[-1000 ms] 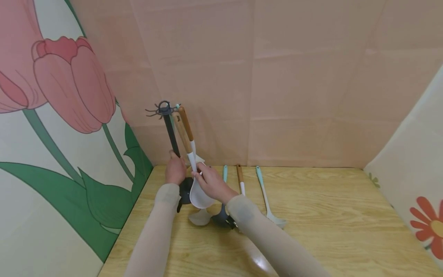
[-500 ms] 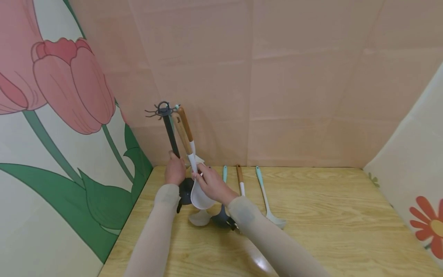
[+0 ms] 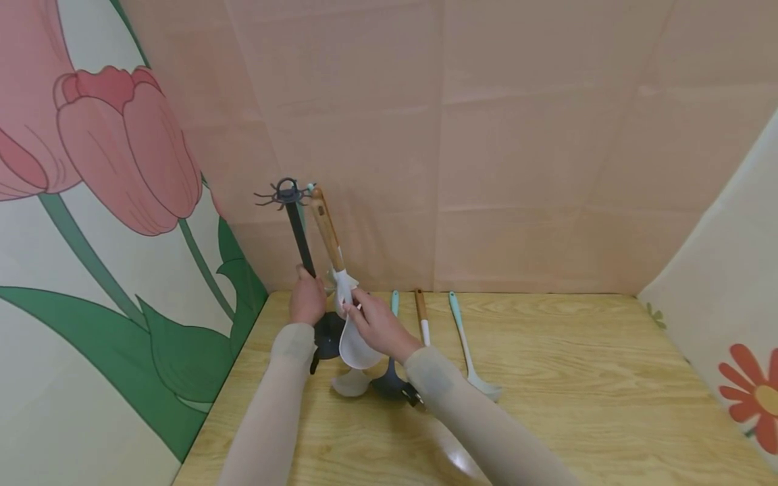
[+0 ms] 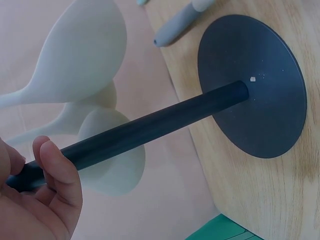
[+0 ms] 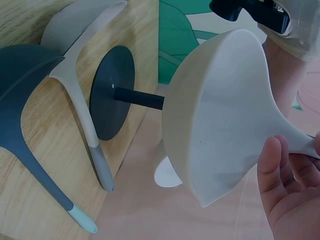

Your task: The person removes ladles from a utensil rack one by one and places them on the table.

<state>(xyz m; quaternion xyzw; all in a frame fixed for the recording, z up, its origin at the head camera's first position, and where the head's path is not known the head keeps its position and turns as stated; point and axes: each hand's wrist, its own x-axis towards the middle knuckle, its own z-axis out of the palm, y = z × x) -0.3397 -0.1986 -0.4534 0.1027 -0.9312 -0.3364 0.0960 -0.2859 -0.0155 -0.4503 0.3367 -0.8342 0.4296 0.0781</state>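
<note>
My left hand [image 3: 308,297] grips the black pole of a utensil stand [image 3: 300,236], whose ring of hooks is at the top. In the left wrist view, the stand's round base [image 4: 252,100] rests on the table. My right hand [image 3: 381,325] pinches a white ladle [image 3: 358,347] near its bowl. The ladle's wooden handle [image 3: 329,236] points up towards the hooks; whether it touches one cannot be made out. Just behind it is another brown-handled utensil, mostly hidden. White bowls [image 4: 82,50] appear beside the pole in the left wrist view.
On the wooden table [image 3: 583,378] lie a grey ladle [image 3: 351,383], a dark blue ladle [image 3: 389,383] with a mint handle end, a brown-handled white utensil [image 3: 422,310] and a mint-handled pale ladle [image 3: 468,351]. A pink backdrop [image 3: 516,202] rises behind; a tulip-patterned sheet [image 3: 134,155] stands left.
My right hand has shifted slightly right and down with the ladle. Its wooden handle top has moved right, now overlapping the brown handle behind it. My left hand stays on the pole.
</note>
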